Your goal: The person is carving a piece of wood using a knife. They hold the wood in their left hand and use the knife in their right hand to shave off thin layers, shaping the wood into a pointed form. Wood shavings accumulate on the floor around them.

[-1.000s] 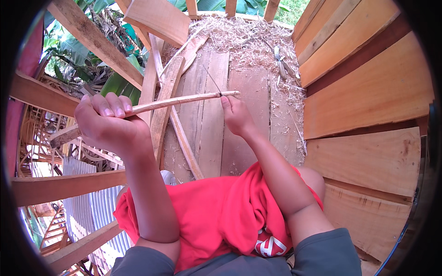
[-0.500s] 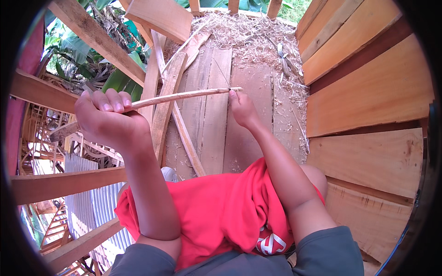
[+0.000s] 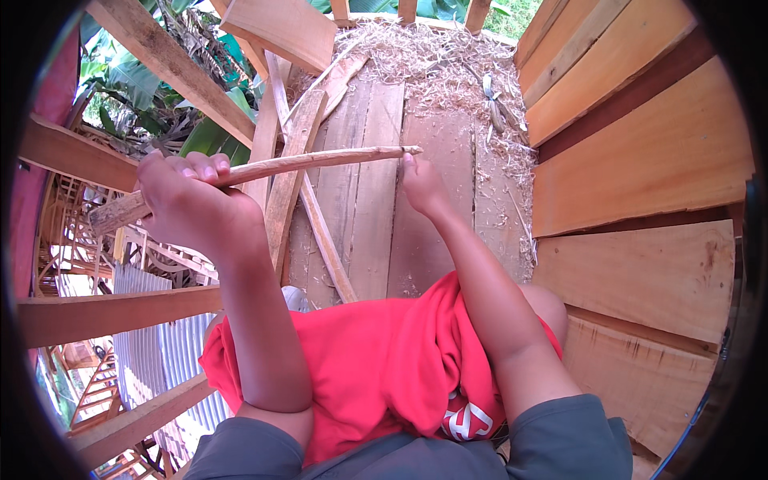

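Note:
A long, pale, slightly bowed wooden stick (image 3: pixel 312 159) runs crosswise in front of me, its right end a little higher. My left hand (image 3: pixel 200 200) is wrapped round its thicker left part, fingers curled over it. At the thin right end, my right hand (image 3: pixel 420 184) is closed in a pinch against the stick from below. A narrow dark band (image 3: pixel 405 151) crosses the stick just above my thumb. Whether those fingers also hold a cord is too small to tell.
A red cloth (image 3: pixel 360 368) covers my lap. Wood shavings (image 3: pixel 432 56) heap at the far end of the plank floor (image 3: pixel 432 232). Loose boards (image 3: pixel 292 176) lean at the left, by an open rail (image 3: pixel 120 316). A plank wall (image 3: pixel 640 280) closes the right side.
The stick has turned slightly and its right end has risen a little. A thin dark strand that stood out from that end no longer shows. Both hands stay at the same places on it.

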The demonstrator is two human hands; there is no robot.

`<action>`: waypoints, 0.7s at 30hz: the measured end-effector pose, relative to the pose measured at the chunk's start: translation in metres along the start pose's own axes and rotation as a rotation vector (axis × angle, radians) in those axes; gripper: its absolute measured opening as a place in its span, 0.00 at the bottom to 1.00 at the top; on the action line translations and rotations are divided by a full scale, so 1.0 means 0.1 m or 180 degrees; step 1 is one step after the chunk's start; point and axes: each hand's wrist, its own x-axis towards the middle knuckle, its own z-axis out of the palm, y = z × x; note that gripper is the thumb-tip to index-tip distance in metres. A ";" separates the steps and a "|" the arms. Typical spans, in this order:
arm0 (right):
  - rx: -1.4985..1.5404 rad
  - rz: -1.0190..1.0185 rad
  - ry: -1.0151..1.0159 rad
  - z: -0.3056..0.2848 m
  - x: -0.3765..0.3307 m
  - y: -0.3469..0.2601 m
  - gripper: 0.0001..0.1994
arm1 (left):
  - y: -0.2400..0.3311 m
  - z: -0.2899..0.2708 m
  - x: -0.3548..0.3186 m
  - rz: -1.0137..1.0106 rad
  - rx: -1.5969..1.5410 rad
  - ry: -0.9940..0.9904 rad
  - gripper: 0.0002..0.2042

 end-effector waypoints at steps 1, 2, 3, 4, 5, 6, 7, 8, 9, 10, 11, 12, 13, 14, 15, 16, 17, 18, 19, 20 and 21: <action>0.0025 0.0288 0.0046 -0.02 0.10 0.12 0.24 | 0.00 0.01 -0.03 -0.0042 -0.0008 0.0022 0.09; -0.0046 0.0034 0.0110 0.01 0.10 0.04 0.25 | 0.00 -0.02 -0.03 -0.0065 -0.0003 0.0058 0.09; -0.0117 -0.0219 0.0177 0.07 0.07 -0.04 0.25 | 0.01 -0.03 -0.02 -0.0088 0.0002 0.0093 0.09; -0.0188 -0.0471 0.0245 0.09 0.07 -0.12 0.26 | 0.04 -0.01 -0.01 -0.0104 0.0038 0.0188 0.10; 0.0022 -0.0356 0.0164 0.08 0.04 -0.12 0.25 | 0.02 -0.04 -0.01 -0.0058 0.0007 0.0130 0.08; 0.0232 -0.0239 0.0083 0.05 0.04 -0.13 0.25 | 0.00 -0.05 0.01 -0.0011 -0.0022 0.0073 0.07; 0.0440 -0.0119 0.0002 0.04 0.01 -0.14 0.25 | -0.02 -0.08 0.03 0.0038 -0.0052 0.0017 0.06; 0.0379 0.0053 -0.0016 0.02 0.03 -0.04 0.25 | -0.03 -0.05 0.02 -0.0031 -0.0047 0.0004 0.06; 0.0341 0.0202 -0.0012 0.06 0.09 0.07 0.26 | -0.02 -0.01 0.01 -0.0050 -0.0047 0.0068 0.07; 0.0306 0.0351 -0.0007 0.08 0.16 0.17 0.26 | -0.01 0.03 -0.03 -0.0071 -0.0047 0.0131 0.08; 0.0393 -0.0164 -0.0047 0.11 0.16 0.03 0.25 | 0.00 -0.01 0.00 -0.0037 0.0012 0.0265 0.09; 0.0475 -0.0617 -0.0109 0.10 0.06 -0.16 0.24 | -0.01 -0.07 0.05 -0.0014 -0.0014 0.0289 0.11; 0.0549 -0.1062 -0.0141 0.07 -0.04 -0.26 0.24 | -0.01 -0.11 0.07 -0.0033 0.0025 0.0226 0.10; 0.0666 -0.0376 0.0050 0.07 0.03 -0.06 0.23 | -0.03 -0.09 0.05 -0.0085 0.0023 0.0116 0.10; 0.0384 -0.0286 0.0196 0.09 0.06 0.04 0.23 | -0.04 -0.06 0.05 -0.0097 -0.0013 0.0005 0.09; 0.0104 -0.0191 0.0346 0.11 0.08 0.15 0.23 | -0.03 -0.02 0.01 -0.0186 -0.0025 0.0114 0.10; -0.0145 -0.0115 0.0485 0.14 0.13 0.16 0.23 | -0.02 0.00 0.03 -0.0136 -0.0047 0.0092 0.10; 0.0005 -0.0387 0.0246 0.13 0.08 -0.03 0.22 | -0.02 -0.07 0.06 -0.0084 -0.0002 0.0131 0.10; 0.0159 -0.0656 0.0006 0.10 0.04 -0.20 0.22 | -0.01 -0.12 0.08 -0.0032 0.0044 0.0169 0.10; 0.0287 -0.0881 -0.0230 0.06 -0.05 -0.30 0.22 | 0.00 -0.11 0.08 -0.0025 -0.0145 0.0262 0.11; 0.0157 -0.0510 -0.0106 0.02 -0.02 -0.13 0.22 | -0.01 -0.06 0.04 -0.0059 -0.0156 0.0220 0.11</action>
